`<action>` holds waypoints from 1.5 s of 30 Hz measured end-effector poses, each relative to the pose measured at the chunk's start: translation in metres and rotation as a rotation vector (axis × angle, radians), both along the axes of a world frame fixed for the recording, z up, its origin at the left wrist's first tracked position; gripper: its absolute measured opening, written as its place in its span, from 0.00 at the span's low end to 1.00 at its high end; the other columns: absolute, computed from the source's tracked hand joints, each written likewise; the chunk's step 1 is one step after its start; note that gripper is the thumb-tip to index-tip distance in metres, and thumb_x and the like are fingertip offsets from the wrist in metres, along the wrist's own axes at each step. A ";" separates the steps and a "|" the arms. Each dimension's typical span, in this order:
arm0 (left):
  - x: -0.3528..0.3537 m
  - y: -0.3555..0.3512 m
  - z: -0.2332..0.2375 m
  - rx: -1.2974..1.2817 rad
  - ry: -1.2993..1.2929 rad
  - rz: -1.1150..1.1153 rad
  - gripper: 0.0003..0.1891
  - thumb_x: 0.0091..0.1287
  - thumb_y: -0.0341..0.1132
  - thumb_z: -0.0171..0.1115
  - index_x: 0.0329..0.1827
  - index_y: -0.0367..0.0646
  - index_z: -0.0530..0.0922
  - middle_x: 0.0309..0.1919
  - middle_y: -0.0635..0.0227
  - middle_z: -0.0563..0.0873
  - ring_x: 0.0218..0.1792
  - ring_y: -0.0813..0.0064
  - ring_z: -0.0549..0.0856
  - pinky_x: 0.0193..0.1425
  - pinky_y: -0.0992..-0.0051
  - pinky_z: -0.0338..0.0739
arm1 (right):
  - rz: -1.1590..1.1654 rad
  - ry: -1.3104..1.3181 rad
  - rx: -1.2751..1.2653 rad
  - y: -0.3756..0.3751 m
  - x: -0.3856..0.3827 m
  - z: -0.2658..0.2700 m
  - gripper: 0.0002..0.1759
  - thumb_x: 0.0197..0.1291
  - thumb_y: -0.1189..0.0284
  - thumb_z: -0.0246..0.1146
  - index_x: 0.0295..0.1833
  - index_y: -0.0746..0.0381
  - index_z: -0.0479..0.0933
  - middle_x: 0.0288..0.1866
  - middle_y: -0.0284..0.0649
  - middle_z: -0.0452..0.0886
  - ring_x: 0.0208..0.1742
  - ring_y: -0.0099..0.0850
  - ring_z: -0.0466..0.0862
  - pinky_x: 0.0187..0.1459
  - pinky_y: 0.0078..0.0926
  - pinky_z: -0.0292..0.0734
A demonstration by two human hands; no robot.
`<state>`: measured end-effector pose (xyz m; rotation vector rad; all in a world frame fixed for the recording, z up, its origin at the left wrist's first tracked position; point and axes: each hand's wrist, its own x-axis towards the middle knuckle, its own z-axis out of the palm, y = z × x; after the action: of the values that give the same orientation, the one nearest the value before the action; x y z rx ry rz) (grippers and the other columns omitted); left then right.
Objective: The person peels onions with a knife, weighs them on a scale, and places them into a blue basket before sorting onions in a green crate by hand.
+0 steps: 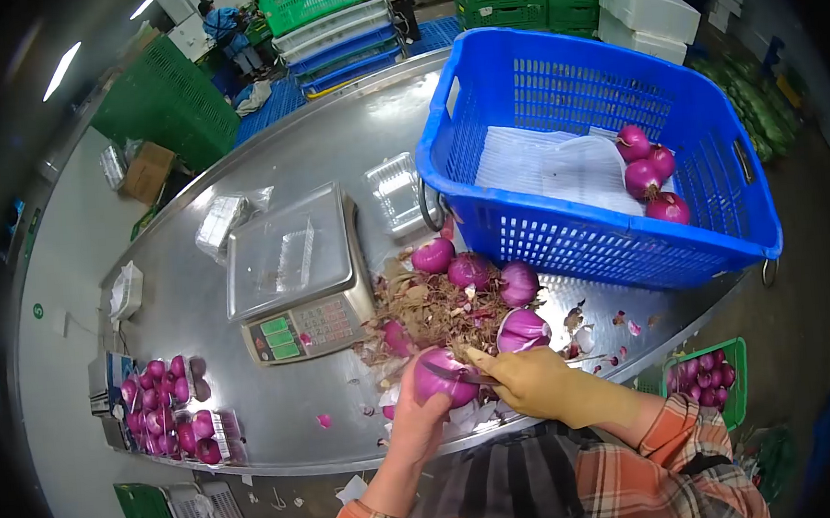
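At the table edge (304, 462), left hand (423, 416) cups onion (442, 393), leftward-angled right hand (531, 383) grips knife (458, 371)

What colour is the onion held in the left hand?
The onion is purple, best seen in the head view.

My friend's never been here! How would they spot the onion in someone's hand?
Find the steel table, then the brown heap of trimmings beside the scale. At the heap's near edge, the left hand grips a purple onion. Unlike the onions around the heap, it has a knife blade across it.
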<state>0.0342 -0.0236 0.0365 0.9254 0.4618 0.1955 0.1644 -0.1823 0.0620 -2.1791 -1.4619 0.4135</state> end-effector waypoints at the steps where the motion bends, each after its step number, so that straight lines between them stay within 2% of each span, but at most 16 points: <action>1: 0.000 0.000 0.004 0.034 0.014 -0.010 0.37 0.55 0.32 0.71 0.69 0.42 0.63 0.57 0.66 0.75 0.58 0.71 0.76 0.66 0.70 0.69 | 0.003 -0.042 -0.010 0.002 -0.001 0.002 0.30 0.60 0.70 0.59 0.70 0.60 0.65 0.29 0.43 0.80 0.25 0.40 0.81 0.26 0.40 0.75; 8: -0.009 0.001 0.007 0.131 0.069 -0.071 0.38 0.54 0.30 0.72 0.67 0.38 0.63 0.56 0.63 0.76 0.57 0.70 0.78 0.66 0.70 0.70 | -0.092 -0.154 -0.051 0.014 -0.001 -0.013 0.30 0.61 0.71 0.56 0.71 0.55 0.64 0.26 0.43 0.80 0.25 0.41 0.82 0.25 0.42 0.76; 11: -0.019 0.015 0.005 0.477 -0.176 -0.118 0.40 0.50 0.32 0.74 0.66 0.37 0.64 0.58 0.60 0.75 0.59 0.68 0.77 0.67 0.68 0.69 | -0.301 -0.055 -0.170 -0.006 0.023 -0.050 0.24 0.65 0.72 0.52 0.67 0.55 0.68 0.31 0.45 0.83 0.28 0.42 0.83 0.28 0.42 0.78; 13: -0.011 0.018 0.011 0.445 -0.213 -0.117 0.45 0.46 0.34 0.77 0.68 0.38 0.61 0.63 0.55 0.72 0.64 0.65 0.73 0.69 0.65 0.66 | -0.345 0.340 0.166 -0.018 0.020 -0.055 0.21 0.71 0.65 0.49 0.65 0.57 0.70 0.29 0.41 0.83 0.21 0.34 0.81 0.23 0.34 0.76; 15: -0.003 0.016 0.011 0.243 -0.267 -0.132 0.47 0.45 0.34 0.77 0.69 0.40 0.59 0.65 0.53 0.70 0.66 0.64 0.71 0.70 0.64 0.65 | -0.400 1.148 0.132 -0.009 0.008 -0.007 0.25 0.72 0.56 0.50 0.64 0.60 0.71 0.31 0.39 0.83 0.19 0.26 0.79 0.20 0.25 0.74; 19: 0.010 0.017 0.022 0.888 -0.326 -0.386 0.46 0.52 0.30 0.74 0.72 0.43 0.53 0.73 0.52 0.59 0.72 0.60 0.65 0.74 0.63 0.58 | -0.286 1.547 0.094 0.000 -0.004 -0.011 0.39 0.65 0.38 0.49 0.61 0.63 0.71 0.19 0.39 0.77 0.15 0.22 0.75 0.12 0.17 0.65; 22: 0.004 0.002 0.006 0.365 -0.082 -0.201 0.40 0.60 0.31 0.68 0.72 0.44 0.54 0.67 0.54 0.67 0.67 0.57 0.71 0.68 0.60 0.70 | -0.360 1.450 0.361 0.003 -0.009 -0.005 0.32 0.65 0.48 0.58 0.65 0.60 0.69 0.24 0.36 0.78 0.18 0.20 0.76 0.18 0.15 0.70; 25: 0.000 0.010 -0.003 -0.388 -0.060 -0.277 0.39 0.67 0.32 0.61 0.76 0.46 0.47 0.69 0.56 0.63 0.68 0.61 0.69 0.71 0.65 0.66 | -0.333 1.291 0.320 0.005 -0.015 0.013 0.28 0.66 0.61 0.62 0.69 0.54 0.67 0.29 0.32 0.78 0.22 0.16 0.75 0.22 0.15 0.73; 27: -0.003 0.008 0.001 -0.178 -0.011 -0.171 0.37 0.66 0.36 0.62 0.75 0.47 0.51 0.65 0.59 0.66 0.62 0.64 0.74 0.66 0.66 0.71 | -0.276 1.309 0.242 0.003 -0.016 0.010 0.25 0.68 0.64 0.58 0.70 0.52 0.67 0.34 0.31 0.78 0.25 0.15 0.75 0.25 0.16 0.74; 29: -0.007 0.010 -0.001 -0.003 -0.022 -0.105 0.37 0.64 0.35 0.64 0.73 0.45 0.54 0.65 0.60 0.67 0.60 0.66 0.76 0.64 0.66 0.72 | -0.221 0.759 0.234 -0.001 -0.009 -0.005 0.24 0.68 0.68 0.56 0.70 0.52 0.67 0.46 0.38 0.81 0.28 0.22 0.80 0.28 0.22 0.78; 30: -0.008 0.015 -0.002 0.117 -0.004 -0.087 0.36 0.60 0.32 0.67 0.70 0.42 0.59 0.62 0.61 0.71 0.58 0.68 0.76 0.63 0.68 0.72 | -0.073 0.066 0.462 0.000 -0.004 -0.026 0.26 0.67 0.71 0.55 0.71 0.53 0.65 0.56 0.45 0.80 0.30 0.34 0.84 0.32 0.30 0.81; 34: -0.011 0.018 -0.004 0.127 0.050 -0.202 0.38 0.55 0.29 0.72 0.68 0.38 0.62 0.58 0.62 0.75 0.58 0.71 0.76 0.65 0.70 0.70 | 0.019 -0.019 0.022 0.006 -0.006 0.005 0.32 0.64 0.72 0.54 0.74 0.57 0.56 0.61 0.47 0.77 0.36 0.41 0.85 0.31 0.37 0.80; 40: -0.012 0.012 0.011 0.163 0.087 -0.224 0.39 0.53 0.26 0.72 0.68 0.38 0.62 0.58 0.63 0.75 0.60 0.71 0.75 0.66 0.70 0.70 | 0.025 -0.093 -0.052 0.005 0.003 -0.002 0.35 0.59 0.75 0.54 0.74 0.60 0.57 0.57 0.47 0.78 0.36 0.42 0.84 0.31 0.40 0.80; 43: -0.013 0.018 0.007 0.138 0.039 -0.212 0.41 0.51 0.24 0.72 0.70 0.40 0.61 0.59 0.62 0.74 0.60 0.71 0.75 0.66 0.70 0.70 | -0.325 -0.133 -0.135 -0.002 0.020 -0.032 0.35 0.58 0.77 0.56 0.73 0.57 0.60 0.48 0.42 0.82 0.35 0.44 0.83 0.33 0.40 0.79; 44: -0.012 0.018 0.009 0.150 0.014 -0.214 0.42 0.50 0.23 0.72 0.70 0.41 0.61 0.60 0.62 0.73 0.60 0.71 0.75 0.66 0.69 0.70 | -0.375 -0.018 -0.278 -0.004 0.021 -0.015 0.28 0.63 0.74 0.56 0.70 0.59 0.64 0.51 0.44 0.82 0.45 0.45 0.84 0.43 0.38 0.80; 45: -0.011 0.017 0.012 0.161 -0.012 -0.214 0.43 0.50 0.23 0.72 0.71 0.42 0.60 0.61 0.62 0.72 0.60 0.71 0.75 0.66 0.69 0.70 | -0.332 0.050 -0.066 -0.005 0.019 -0.019 0.26 0.65 0.71 0.56 0.69 0.58 0.65 0.50 0.46 0.82 0.45 0.44 0.84 0.44 0.38 0.80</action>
<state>0.0231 -0.0063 0.0487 1.1237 0.3360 0.0434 0.1835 -0.1870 0.0431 -2.3897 -1.0459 0.3991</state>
